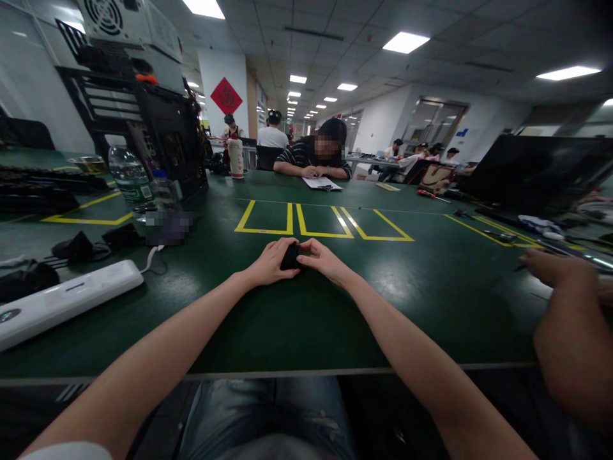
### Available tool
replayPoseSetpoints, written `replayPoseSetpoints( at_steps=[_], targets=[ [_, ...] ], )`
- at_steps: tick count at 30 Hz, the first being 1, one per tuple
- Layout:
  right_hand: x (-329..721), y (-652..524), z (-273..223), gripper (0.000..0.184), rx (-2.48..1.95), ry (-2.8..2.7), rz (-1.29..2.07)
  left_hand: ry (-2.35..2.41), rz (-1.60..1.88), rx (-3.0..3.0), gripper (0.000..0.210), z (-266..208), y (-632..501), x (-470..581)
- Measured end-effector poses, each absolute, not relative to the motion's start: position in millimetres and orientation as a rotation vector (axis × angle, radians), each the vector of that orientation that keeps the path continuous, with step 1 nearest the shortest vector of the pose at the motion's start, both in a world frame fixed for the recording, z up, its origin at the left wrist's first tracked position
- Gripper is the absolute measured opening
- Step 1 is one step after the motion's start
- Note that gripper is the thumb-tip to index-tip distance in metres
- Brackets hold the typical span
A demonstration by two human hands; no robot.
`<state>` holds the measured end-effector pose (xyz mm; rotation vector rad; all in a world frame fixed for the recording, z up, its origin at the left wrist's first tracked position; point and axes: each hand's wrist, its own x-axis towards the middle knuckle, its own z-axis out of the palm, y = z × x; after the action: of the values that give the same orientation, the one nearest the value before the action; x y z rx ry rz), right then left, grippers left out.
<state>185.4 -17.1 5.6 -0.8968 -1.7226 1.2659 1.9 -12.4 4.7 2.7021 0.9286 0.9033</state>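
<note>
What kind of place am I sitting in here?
Probably an office-style computer or electronics workshop: a black computer case stands on the green worktable, yellow tape outlines areas on it, and a red-handled screwdriver lies toward the right.

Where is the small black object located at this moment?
In the head view, the small black object is near the centre, between the left hand and the right hand, on the near side of the yellow outlines.

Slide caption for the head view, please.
Left hand holding a small black object, right hand touching it, at a green table.
</note>
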Motion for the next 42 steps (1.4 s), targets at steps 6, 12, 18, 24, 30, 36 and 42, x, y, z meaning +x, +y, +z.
replayPoseSetpoints(
  at_steps=[6,12,18,24,30,36,42],
  targets=[
    [184.5,-17.0,3.9,0.031,-0.88,-1.656,1.356,0.925,0.929,2.717,0.06,2.5,-11.0,2.4],
    [181.6,-14.4,0.2,0.03,-0.872,-1.59,1.391,0.927,0.931,2.71,0.061,3.0,-11.5,2.3],
    [185.7,-15.2,3.9,0.032,-0.901,-1.68,1.333,0.927,0.918,2.696,0.059,3.8,-11.9,2.1],
    [186.4,-20.6,9.3,0.041,-0.852,-1.74,1.307,0.937,0.913,2.691,0.059,4.5,-13.5,2.2],
    [181.0,-19.6,6.0,0.029,-0.891,-1.63,1.32,0.946,0.897,2.691,0.06,5.5,-14.4,2.3],
    [181.8,-17.4,5.2,0.033,-0.94,-1.641,1.326,0.94,0.928,2.687,0.061,3.3,-12.4,2.6],
    [186.4,-18.4,7.9,0.039,-0.843,-1.736,1.278,0.936,0.927,2.709,0.061,2.4,-11.4,2.1]
  ],
)
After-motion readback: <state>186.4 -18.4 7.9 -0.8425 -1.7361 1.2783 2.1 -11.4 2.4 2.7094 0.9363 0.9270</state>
